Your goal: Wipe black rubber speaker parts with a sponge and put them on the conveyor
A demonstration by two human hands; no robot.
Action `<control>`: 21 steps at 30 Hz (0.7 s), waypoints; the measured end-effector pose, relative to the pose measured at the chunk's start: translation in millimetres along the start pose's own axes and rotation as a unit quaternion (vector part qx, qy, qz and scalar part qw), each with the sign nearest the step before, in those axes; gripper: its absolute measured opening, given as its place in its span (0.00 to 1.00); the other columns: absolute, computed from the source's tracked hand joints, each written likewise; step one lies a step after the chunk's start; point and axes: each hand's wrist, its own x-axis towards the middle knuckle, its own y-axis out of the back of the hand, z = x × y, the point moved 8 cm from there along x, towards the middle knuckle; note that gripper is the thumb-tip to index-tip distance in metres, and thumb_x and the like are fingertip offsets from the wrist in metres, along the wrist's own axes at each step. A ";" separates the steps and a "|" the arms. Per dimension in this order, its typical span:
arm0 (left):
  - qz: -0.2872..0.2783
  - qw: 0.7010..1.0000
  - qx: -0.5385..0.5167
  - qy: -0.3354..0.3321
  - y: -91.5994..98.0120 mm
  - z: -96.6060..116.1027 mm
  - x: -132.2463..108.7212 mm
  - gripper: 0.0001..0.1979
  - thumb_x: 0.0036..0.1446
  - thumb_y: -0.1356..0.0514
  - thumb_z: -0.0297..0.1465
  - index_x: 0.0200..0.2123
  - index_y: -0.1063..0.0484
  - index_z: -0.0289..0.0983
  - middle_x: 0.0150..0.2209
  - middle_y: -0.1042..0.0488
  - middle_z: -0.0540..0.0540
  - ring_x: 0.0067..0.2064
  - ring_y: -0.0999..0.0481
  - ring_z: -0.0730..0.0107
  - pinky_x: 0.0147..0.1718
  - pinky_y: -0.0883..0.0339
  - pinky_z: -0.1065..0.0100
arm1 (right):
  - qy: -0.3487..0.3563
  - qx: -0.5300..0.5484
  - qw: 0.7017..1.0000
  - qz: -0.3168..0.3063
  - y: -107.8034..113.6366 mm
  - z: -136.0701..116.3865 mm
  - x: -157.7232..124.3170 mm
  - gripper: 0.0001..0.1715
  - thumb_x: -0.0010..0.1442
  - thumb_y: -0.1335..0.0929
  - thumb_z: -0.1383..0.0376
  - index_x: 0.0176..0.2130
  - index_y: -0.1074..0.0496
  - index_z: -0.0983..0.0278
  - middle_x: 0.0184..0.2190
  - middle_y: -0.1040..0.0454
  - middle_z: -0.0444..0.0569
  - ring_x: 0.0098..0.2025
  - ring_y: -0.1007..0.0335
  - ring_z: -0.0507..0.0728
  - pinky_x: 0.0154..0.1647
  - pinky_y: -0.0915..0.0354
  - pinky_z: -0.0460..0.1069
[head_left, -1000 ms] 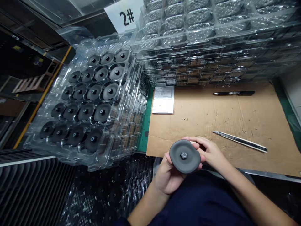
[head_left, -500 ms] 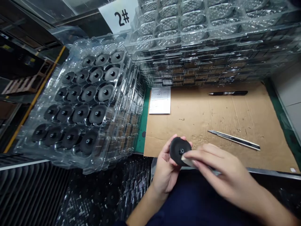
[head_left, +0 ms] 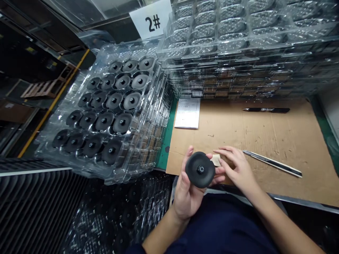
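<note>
My left hand (head_left: 186, 192) grips a black round part (head_left: 200, 170) by its edge. Its dished face is turned up, with a short stem and a small ring at the centre. Close on the right, my right hand (head_left: 237, 169) has thumb and fingers at a small beige square piece (head_left: 216, 160), which seems pinched between them. That piece is beside the black part, by the left fingertips; what it is made of cannot be made out. To the left, a clear plastic tray (head_left: 132, 135) holds rows of similar black parts (head_left: 122, 122).
A cardboard sheet (head_left: 227, 134) covers the green bench top. On it lie a printed slip (head_left: 187, 113), a black pen (head_left: 266, 110) and a utility knife (head_left: 272, 163). Stacked clear trays (head_left: 225, 67) rise behind. A "2#" sign (head_left: 152, 22) stands at the back.
My right hand has drawn back from the black part's face, taking the beige piece to its far right edge. The black part now faces up more fully. The view has shifted slightly.
</note>
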 end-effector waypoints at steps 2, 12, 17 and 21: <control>-0.038 0.981 0.157 -0.110 -3.2 17.8 -1.8 0.31 0.53 0.39 0.38 0.59 0.47 0.59 0.54 0.32 0.46 0.49 0.28 0.55 0.52 0.41 0.48 | -0.004 0.006 1.000 0.017 10.2 -3.1 -6.9 0.15 0.60 0.38 0.63 0.45 0.28 0.59 0.45 0.30 0.51 0.49 0.36 0.58 0.50 0.38 0.57; -0.118 0.830 0.507 -0.200 -14.1 18.9 -8.5 0.54 0.45 0.35 0.20 0.64 0.68 0.53 0.58 0.38 0.38 0.57 0.36 0.52 0.54 0.44 0.50 | 0.218 -0.029 0.975 0.016 33.6 -55.1 -47.2 0.34 0.56 0.35 0.74 0.59 0.41 0.56 0.40 0.29 0.50 0.39 0.34 0.55 0.41 0.37 0.53; -0.079 0.871 0.461 -0.149 -7.2 21.4 -11.5 0.45 0.45 0.32 0.27 0.63 0.52 0.46 0.56 0.35 0.38 0.57 0.35 0.53 0.56 0.45 0.54 | 0.230 -0.040 0.971 -0.053 28.9 -60.5 -42.9 0.23 0.59 0.35 0.69 0.55 0.35 0.59 0.39 0.29 0.50 0.37 0.35 0.54 0.40 0.39 0.53; -0.010 0.940 0.340 0.017 18.5 0.9 -19.0 0.18 0.56 0.43 0.42 0.43 0.27 0.35 0.37 0.23 0.39 0.39 0.24 0.59 0.41 0.32 0.62 | 0.181 0.051 0.982 -0.031 27.2 -68.3 -44.8 0.09 0.61 0.38 0.69 0.32 0.29 0.64 0.23 0.33 0.45 0.27 0.37 0.51 0.30 0.40 0.48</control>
